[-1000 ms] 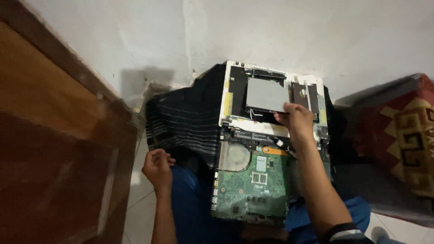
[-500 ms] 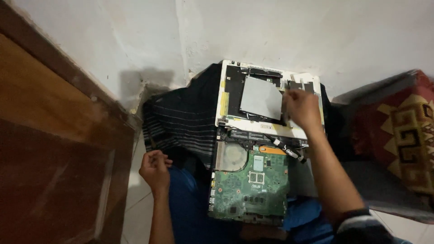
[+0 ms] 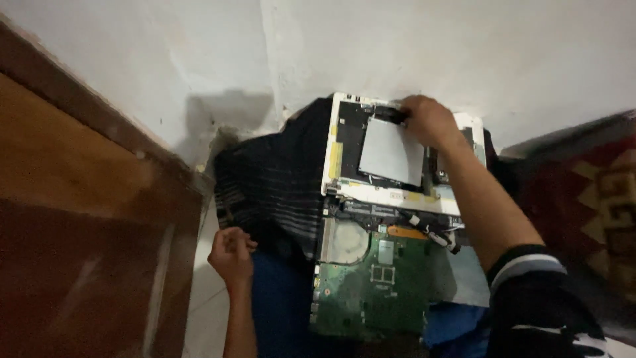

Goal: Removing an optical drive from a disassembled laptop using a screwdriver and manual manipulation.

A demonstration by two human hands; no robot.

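An opened laptop lies in front of me: a green circuit board near me and a white case half with a grey metal plate farther off. My right hand rests at the far top edge of the case, fingers curled over a dark part there. My left hand sits to the left of the board, loosely closed, beside the dark striped cloth. I cannot see anything in it.
A white wall rises just behind the laptop. A brown wooden panel fills the left side. A red patterned cushion lies at the right. Blue fabric lies under the board.
My right hand has moved from the middle of the case up to its far top edge. The view has shifted slightly. My left hand has stayed in place.
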